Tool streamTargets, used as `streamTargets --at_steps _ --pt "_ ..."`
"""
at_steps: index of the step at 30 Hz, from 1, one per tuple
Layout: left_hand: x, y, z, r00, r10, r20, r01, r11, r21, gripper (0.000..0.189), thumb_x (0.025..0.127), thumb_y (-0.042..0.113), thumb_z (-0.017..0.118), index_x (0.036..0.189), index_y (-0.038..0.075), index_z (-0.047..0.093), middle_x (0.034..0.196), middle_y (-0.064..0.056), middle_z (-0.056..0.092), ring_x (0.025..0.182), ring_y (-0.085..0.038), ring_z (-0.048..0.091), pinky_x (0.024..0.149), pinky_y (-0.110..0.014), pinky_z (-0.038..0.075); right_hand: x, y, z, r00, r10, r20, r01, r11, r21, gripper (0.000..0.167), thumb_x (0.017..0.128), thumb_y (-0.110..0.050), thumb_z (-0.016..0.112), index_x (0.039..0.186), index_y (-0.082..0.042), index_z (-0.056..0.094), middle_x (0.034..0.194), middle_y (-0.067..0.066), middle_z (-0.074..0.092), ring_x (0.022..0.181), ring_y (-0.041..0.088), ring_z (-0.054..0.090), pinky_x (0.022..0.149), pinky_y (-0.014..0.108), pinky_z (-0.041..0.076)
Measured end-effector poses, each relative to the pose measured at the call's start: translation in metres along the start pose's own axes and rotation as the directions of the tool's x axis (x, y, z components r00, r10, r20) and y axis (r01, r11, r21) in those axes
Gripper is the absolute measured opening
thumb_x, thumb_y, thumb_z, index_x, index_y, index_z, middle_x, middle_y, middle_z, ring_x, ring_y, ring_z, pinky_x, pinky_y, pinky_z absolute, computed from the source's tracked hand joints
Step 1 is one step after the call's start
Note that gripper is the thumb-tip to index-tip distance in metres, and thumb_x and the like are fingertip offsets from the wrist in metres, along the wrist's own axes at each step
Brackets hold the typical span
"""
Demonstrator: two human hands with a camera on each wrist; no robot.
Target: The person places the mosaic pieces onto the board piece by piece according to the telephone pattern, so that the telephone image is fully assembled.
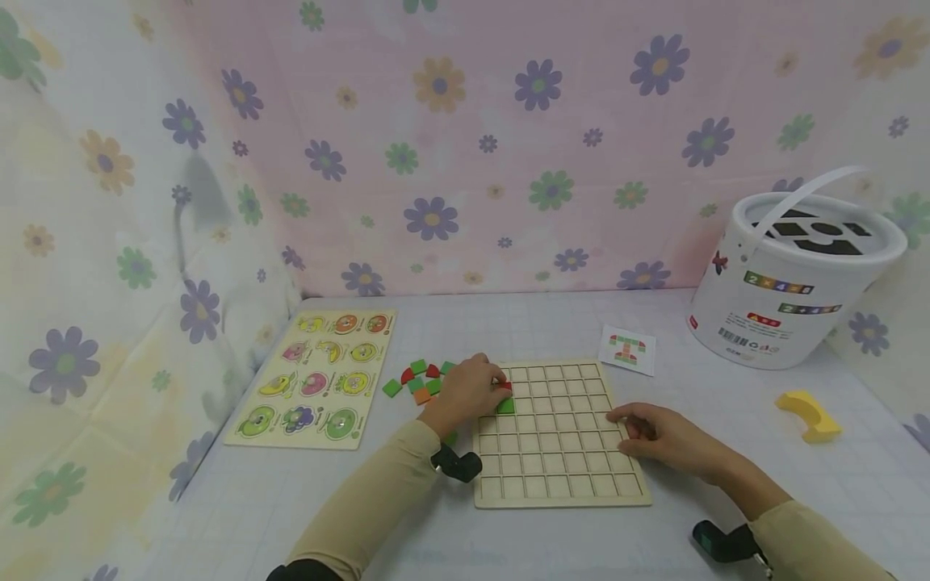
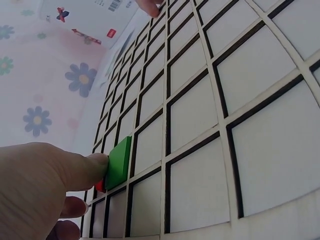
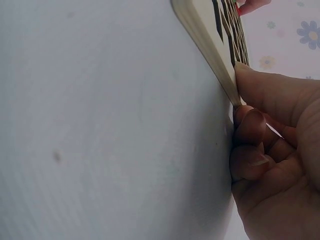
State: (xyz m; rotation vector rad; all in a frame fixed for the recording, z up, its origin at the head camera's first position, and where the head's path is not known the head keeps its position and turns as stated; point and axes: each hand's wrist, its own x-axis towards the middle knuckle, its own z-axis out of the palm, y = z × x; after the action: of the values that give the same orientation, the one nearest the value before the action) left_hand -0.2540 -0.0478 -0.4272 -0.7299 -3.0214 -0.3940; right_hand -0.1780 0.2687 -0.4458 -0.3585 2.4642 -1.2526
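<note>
A wooden grid board lies flat on the table. At its upper left, my left hand pinches a small red piece at a grid cell. A green square tile sits in the cell just below; in the left wrist view this green tile stands beside my thumb and hides most of the red piece. My right hand grips the board's right edge. The right wrist view shows that thumb on top of the board and curled fingers against its side.
Loose green, red and orange pieces lie left of the grid board, partly behind my left hand. Further left is a fruit puzzle board. A pattern card lies behind the grid's right corner. A white bucket and a yellow arch block are at right.
</note>
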Motion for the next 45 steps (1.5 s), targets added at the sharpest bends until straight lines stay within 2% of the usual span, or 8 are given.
streamTargets --at_steps 11,17,23,28,31,34,38,45 --pt "0.001 -0.001 0.004 1.0 -0.008 0.008 0.008 1.0 0.003 0.024 0.093 0.039 0.065 0.106 0.022 0.076 0.1 0.0 0.064 0.078 -0.013 0.059 0.057 -0.021 0.04 0.002 -0.001 0.0 1.0 0.0 0.001 0.0 1.0 -0.022 0.051 0.089 -0.025 0.072 0.132 -0.003 0.056 0.096 0.006 0.048 0.08 0.008 0.044 0.062 0.024 0.038" --pt "-0.003 -0.007 -0.005 0.994 -0.106 0.036 0.108 0.993 -0.049 0.027 0.093 0.037 0.065 0.111 0.019 0.075 0.103 -0.002 0.063 0.084 -0.016 0.059 0.065 -0.026 0.043 0.002 -0.001 -0.001 1.0 0.019 0.002 -0.019 0.999 -0.035 0.051 0.089 -0.027 0.072 0.131 -0.005 0.057 0.096 0.006 0.048 0.081 0.008 0.045 0.062 0.024 0.039" --pt "-0.026 -0.047 -0.015 0.976 -0.219 -0.002 0.218 0.971 -0.098 0.029 0.09 0.035 0.067 0.113 0.017 0.074 0.098 -0.001 0.061 0.081 -0.014 0.054 0.069 -0.029 0.045 -0.001 -0.002 0.0 1.0 0.004 0.021 -0.004 1.0 -0.001 0.053 0.089 -0.026 0.072 0.133 -0.001 0.055 0.095 0.006 0.047 0.081 0.007 0.044 0.062 0.024 0.038" --pt "-0.055 -0.089 -0.032 0.942 -0.333 -0.043 0.323 0.934 -0.15 0.029 0.089 0.033 0.071 0.113 0.018 0.074 0.096 -0.003 0.06 0.081 -0.017 0.055 0.069 -0.031 0.045 -0.001 -0.002 -0.002 1.0 0.022 0.014 -0.021 0.999 -0.025 0.054 0.089 -0.028 0.072 0.134 -0.003 0.055 0.096 0.006 0.048 0.082 0.008 0.045 0.063 0.024 0.039" --pt "-0.07 -0.112 -0.044 0.93 -0.363 -0.062 0.352 0.926 -0.14 0.028 0.088 0.03 0.071 0.113 0.017 0.074 0.1 -0.005 0.062 0.084 -0.018 0.056 0.071 -0.033 0.046 0.0 -0.002 -0.005 1.0 0.032 0.001 -0.031 0.999 -0.043 0.054 0.088 -0.029 0.073 0.133 -0.005 0.056 0.096 0.006 0.048 0.083 0.008 0.046 0.063 0.024 0.04" --pt "-0.08 -0.129 -0.05 0.929 -0.367 -0.043 0.359 0.925 -0.124 0.029 0.089 0.026 0.069 0.115 0.015 0.073 0.104 -0.008 0.062 0.087 -0.02 0.057 0.071 -0.034 0.047 0.0 -0.001 -0.006 0.999 0.032 -0.005 -0.032 0.999 -0.043 0.055 0.087 -0.029 0.073 0.133 -0.004 0.056 0.096 0.006 0.048 0.082 0.008 0.046 0.063 0.024 0.04" --pt "-0.084 -0.14 -0.047 0.933 -0.359 0.005 0.357 0.927 -0.111 0.03 0.09 0.023 0.067 0.119 0.015 0.072 0.107 -0.01 0.059 0.089 -0.021 0.056 0.074 -0.036 0.048 -0.001 0.002 -0.005 1.0 0.012 0.008 -0.012 1.0 -0.023 0.054 0.089 -0.028 0.072 0.134 -0.002 0.055 0.096 0.006 0.048 0.08 0.007 0.045 0.063 0.024 0.039" --pt "-0.082 -0.139 -0.046 0.95 -0.305 0.064 0.309 0.948 -0.075 0.034 0.09 0.021 0.068 0.123 0.017 0.069 0.11 -0.009 0.057 0.093 -0.021 0.055 0.079 -0.038 0.049 0.0 0.002 -0.001 0.999 -0.034 0.024 0.035 0.999 -0.007 0.053 0.09 -0.025 0.07 0.134 -0.001 0.054 0.096 0.006 0.048 0.079 0.005 0.044 0.062 0.023 0.039"
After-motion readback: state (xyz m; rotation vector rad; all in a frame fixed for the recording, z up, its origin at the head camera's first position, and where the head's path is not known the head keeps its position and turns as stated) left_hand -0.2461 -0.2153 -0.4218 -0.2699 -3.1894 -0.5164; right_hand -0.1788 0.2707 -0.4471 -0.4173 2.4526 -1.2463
